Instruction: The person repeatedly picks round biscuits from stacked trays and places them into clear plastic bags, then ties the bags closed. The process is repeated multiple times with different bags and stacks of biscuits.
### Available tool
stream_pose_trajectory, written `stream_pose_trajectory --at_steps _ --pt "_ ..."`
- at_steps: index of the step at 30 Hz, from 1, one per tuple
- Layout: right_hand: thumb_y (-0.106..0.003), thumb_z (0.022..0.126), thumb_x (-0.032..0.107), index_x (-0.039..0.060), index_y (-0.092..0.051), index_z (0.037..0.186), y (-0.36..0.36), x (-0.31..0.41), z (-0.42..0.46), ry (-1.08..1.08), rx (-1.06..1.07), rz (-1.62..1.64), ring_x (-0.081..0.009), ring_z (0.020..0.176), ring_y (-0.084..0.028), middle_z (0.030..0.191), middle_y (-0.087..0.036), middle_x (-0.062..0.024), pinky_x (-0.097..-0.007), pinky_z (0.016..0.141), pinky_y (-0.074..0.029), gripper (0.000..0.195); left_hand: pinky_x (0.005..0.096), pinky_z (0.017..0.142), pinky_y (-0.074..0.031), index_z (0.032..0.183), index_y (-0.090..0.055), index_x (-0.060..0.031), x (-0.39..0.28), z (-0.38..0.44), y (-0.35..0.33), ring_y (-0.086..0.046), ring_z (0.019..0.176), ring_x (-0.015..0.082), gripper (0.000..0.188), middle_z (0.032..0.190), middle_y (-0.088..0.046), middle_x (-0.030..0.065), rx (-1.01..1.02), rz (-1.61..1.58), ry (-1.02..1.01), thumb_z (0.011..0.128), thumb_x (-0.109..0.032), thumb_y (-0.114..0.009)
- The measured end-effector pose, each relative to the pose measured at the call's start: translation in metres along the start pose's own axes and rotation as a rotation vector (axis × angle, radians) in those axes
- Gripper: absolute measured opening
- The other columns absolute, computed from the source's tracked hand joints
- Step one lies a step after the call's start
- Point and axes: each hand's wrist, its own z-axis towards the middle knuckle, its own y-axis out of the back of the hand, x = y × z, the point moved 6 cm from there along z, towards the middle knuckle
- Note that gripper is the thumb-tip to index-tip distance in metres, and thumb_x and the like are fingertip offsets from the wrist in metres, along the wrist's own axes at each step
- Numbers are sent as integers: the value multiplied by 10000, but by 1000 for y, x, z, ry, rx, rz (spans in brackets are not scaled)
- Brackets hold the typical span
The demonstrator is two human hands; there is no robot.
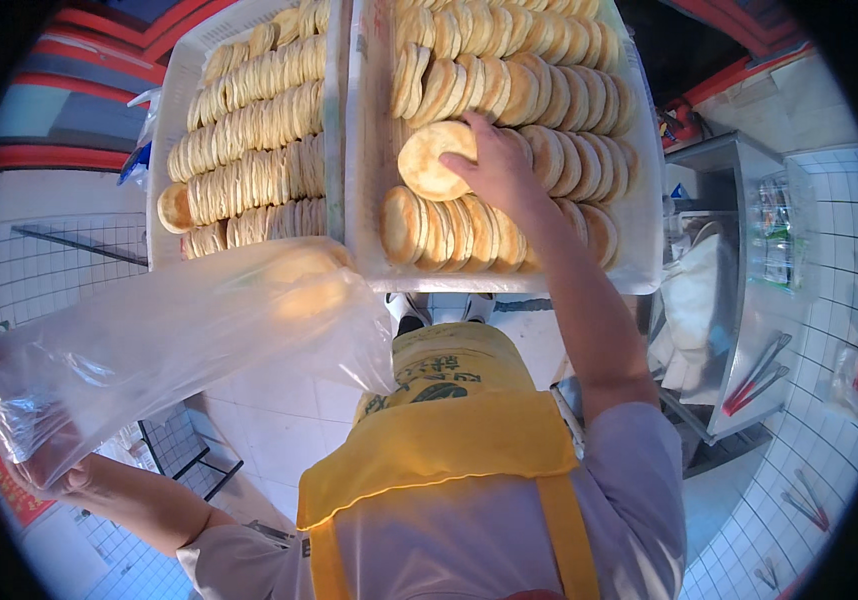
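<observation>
Round flat breads [451,232] stand on edge in rows inside the right white plastic crate [646,247]. My right hand [500,161] grips a flat bread [433,161] in that crate, thumb on its pale face and fingers around the far edge; whether more breads are in the grip is hidden. Out to the left, my left hand [39,450] grasps one end of a long clear plastic bag [174,322]. Flat breads [309,285] lie inside the bag's other end, close to the crates' front edge.
A left white crate [163,120] holds more rows of flat breads [249,165]. At right stands a metal cabinet [736,202] with tongs [759,375] on it and a white cloth or bag [691,292] beside it. A black-framed wire rack [189,450] is at lower left.
</observation>
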Motion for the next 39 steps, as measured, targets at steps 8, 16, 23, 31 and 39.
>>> stream_pose_trajectory --at_steps 8,16,23,31,39 --pt "-680 797 320 -58 -516 1158 -28 24 3 21 -38 367 -248 1006 -590 1076 -609 -169 -333 865 -460 548 494 883 -467 1342 -334 40 9 -6 9 -478 1178 344 554 1327 -406 246 -40 -3 -28 838 48 -564" --pt "-619 849 321 2 -616 1042 -20 -17 6 -204 124 549 -174 852 -609 945 -635 -46 -312 766 -478 372 498 883 -465 1330 -351 44 13 -16 13 -496 1158 343 532 1317 -416 251 -62 -2 -31 841 48 -559" --pt "-594 880 225 82 -571 1131 -6 -62 -2 -586 -55 1399 -161 987 -569 1060 -611 -55 -293 795 -476 290 501 882 -464 1319 -365 47 11 -17 15 -512 1140 342 513 1308 -425 255 -76 -3 -21 843 48 -555" --pt "-572 883 320 41 -556 1130 -1 -60 -1 -363 34 753 -204 953 -589 1073 -613 -80 -360 801 -478 373 504 882 -462 1307 -381 51 14 -11 11 -529 1120 340 491 1298 -435 259 -70 -4 -30 846 48 -551" --pt "-602 833 372 -20 -590 1038 -28 12 2 -37 -180 -260 -275 938 -587 996 -631 -163 -366 850 -433 442 507 881 -461 1295 -398 55 11 -1 6 -547 1100 339 470 1288 -446 263 -50 -8 -43 848 48 -546"
